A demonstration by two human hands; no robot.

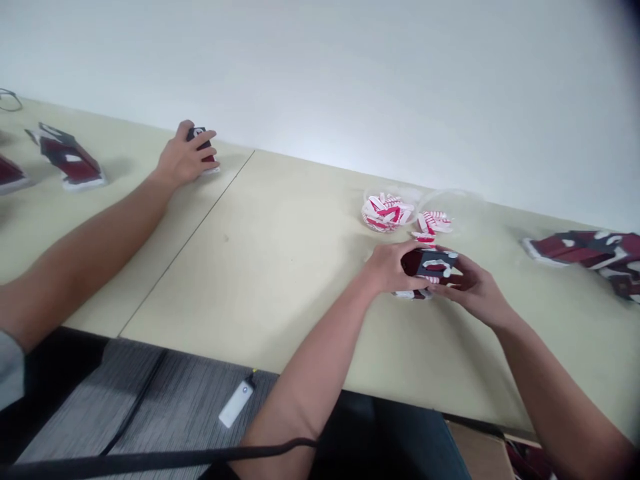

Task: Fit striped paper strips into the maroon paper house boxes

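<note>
Hands: left hand [390, 267] and right hand [473, 287] both on one small maroon-and-black box [429, 262], one from each side.
Box look: dark end panel facing up toward camera, white-edged oval on it with dark red inside, white patches at the panel's right corners; maroon on the left side.
Box place: between the hands, right of middle on the pale table [290, 267], just in front of the loose red-and-white striped pieces [434, 222].
Hidden: lower box mostly behind fingers; white-and-dark bit under it hard to make out; cannot tell if box touches table. Right-hand fingers partly behind the box.
Cut off: maroon box pile [570, 247] at right edge, blurred; glasses [10, 101] at left edge.
Left grip: part-curled, thumb low and fingers over the top, clamped on the box's left side.
Right grip: fingers bent in a loose C around the right side, thumb low near the box bottom; closed on the same box.
Striped pieces, bulk: heaped in a clear round tub [387, 220] behind the hands.
Co-worker: another person's hand [185, 155] at far left, fingers spread over a similar box [206, 143]; upright box [75, 160] nearby, blurred.
Below table: white device [237, 403] with a short lead; black cable [165, 460] across the foreground.
</note>
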